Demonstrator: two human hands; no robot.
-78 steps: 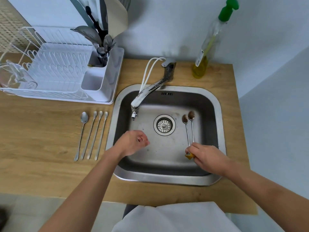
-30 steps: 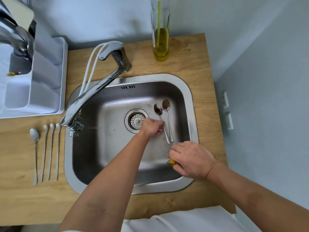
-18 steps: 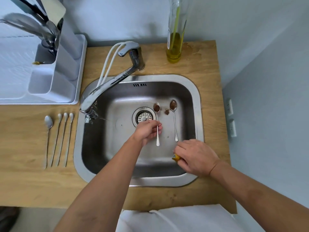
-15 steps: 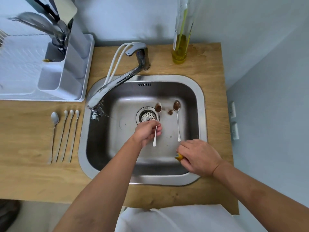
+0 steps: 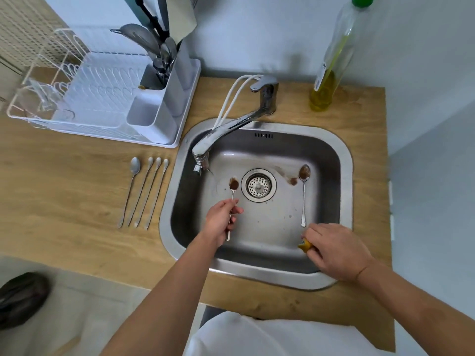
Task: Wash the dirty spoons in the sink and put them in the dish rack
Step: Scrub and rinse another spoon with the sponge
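Around you: the dish rack (image 5: pixel 97 98) sits back-left on the wooden surface (image 5: pixel 64 196), its cutlery holder (image 5: pixel 164 98) stuffed with utensils. Four clean spoons (image 5: pixel 144 194) lie side by side on the surface just left of the sink (image 5: pixel 344 176), bowls pointing away from you. A soap bottle (image 5: pixel 331 60) stands back-right by the wall. The tap (image 5: pixel 231 129) reaches out over the sink's back-left part, its spout just beyond and left of the spoon you hold — nothing else sits near it.

Your left hand (image 5: pixel 221 222) pinches a dirty spoon (image 5: pixel 232 199) by the handle, fingers curled round it. Its long axis runs near to far; the bowl, caked brown, points away from you, just left of the drain (image 5: pixel 259 185), and the handle tip pokes out below your hand. Cannot tell if it touches the sink floor.

The second dirty spoon (image 5: pixel 304 194) lies flat on the sink floor right of the drain, same way — bowl far, handle toward you. A brown smear (image 5: pixel 293 181) sits beside its bowl.

Your right hand (image 5: pixel 336 250) rests at the sink's front-right, fingers curled over a yellow sponge (image 5: pixel 305 245), just short of that handle's end.
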